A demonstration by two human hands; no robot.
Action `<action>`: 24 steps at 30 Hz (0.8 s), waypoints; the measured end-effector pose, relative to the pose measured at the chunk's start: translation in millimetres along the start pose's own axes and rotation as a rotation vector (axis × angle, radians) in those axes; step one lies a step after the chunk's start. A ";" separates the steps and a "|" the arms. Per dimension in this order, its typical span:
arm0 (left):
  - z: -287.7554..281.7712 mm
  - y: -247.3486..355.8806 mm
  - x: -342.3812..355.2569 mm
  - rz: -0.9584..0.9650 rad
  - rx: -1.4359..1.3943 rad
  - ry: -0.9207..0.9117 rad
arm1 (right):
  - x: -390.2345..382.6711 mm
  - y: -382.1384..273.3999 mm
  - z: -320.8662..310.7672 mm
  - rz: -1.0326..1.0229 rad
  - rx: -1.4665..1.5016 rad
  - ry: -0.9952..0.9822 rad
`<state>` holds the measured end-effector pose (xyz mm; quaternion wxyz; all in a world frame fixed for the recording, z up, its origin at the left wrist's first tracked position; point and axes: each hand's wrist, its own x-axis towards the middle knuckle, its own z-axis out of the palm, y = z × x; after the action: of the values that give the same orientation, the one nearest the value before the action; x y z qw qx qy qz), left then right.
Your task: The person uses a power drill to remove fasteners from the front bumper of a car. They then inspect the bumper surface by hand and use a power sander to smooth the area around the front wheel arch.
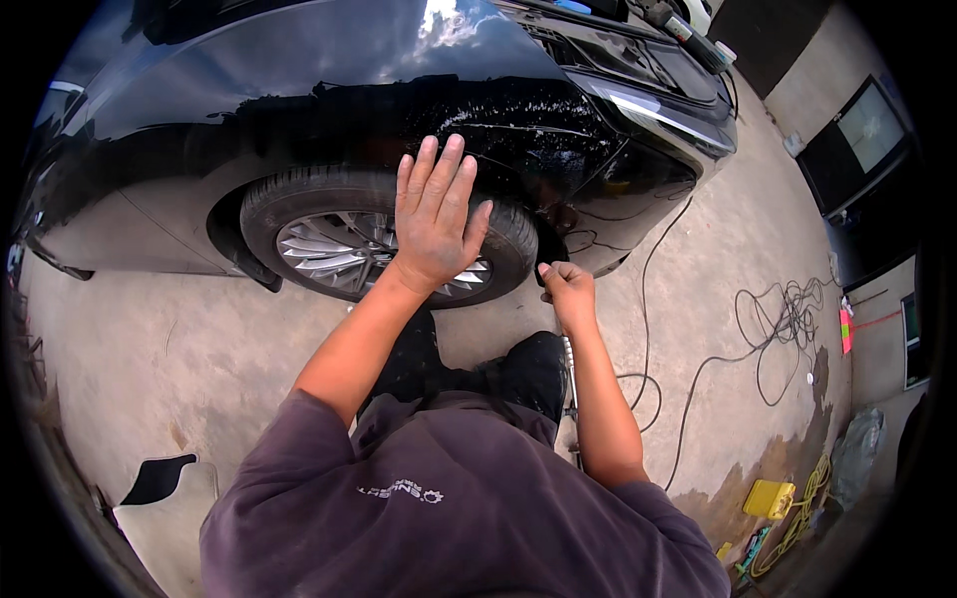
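My left hand [435, 221] is stretched out in front of a dark, glossy car's front fender [379, 115], fingers straight and palm turned to the panel. I cannot tell whether it touches the paint. Pale scratches or specks mark the fender's front part [518, 128], just past my fingertips. Close to the tyre's front edge, my right hand [571, 296] is closed with the thumb on top; what it grips, if anything, is hidden. A thin metal rod [570, 371] shows beside my right wrist. The wheel [339, 244] sits partly behind my left hand and forearm.
The engine bay [648, 55] lies open, with a dark tool [688, 38] resting by it. Black cables [788, 319] coil on the concrete floor to the right. A yellow box [769, 499] and yellow hose [809, 513] lie at the lower right. A pale seat [164, 518] stands lower left.
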<state>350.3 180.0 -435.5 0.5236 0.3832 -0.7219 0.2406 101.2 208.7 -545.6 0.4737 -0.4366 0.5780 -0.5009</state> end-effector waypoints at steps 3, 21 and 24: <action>-23.0 -50.8 35.1 -0.055 0.376 -0.111 | -16.5 61.4 -35.9 0.115 -0.043 -0.026; 85.9 53.5 95.7 0.202 0.235 -0.412 | -92.9 208.3 -40.5 0.049 -0.812 0.109; 100.6 68.9 84.1 0.198 0.206 -0.418 | -99.6 196.1 -40.4 0.055 -0.856 0.130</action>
<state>224.1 120.0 -386.4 0.2950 0.4033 -0.8201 0.2787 72.4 335.8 -727.3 0.2257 -0.5455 0.7738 -0.2296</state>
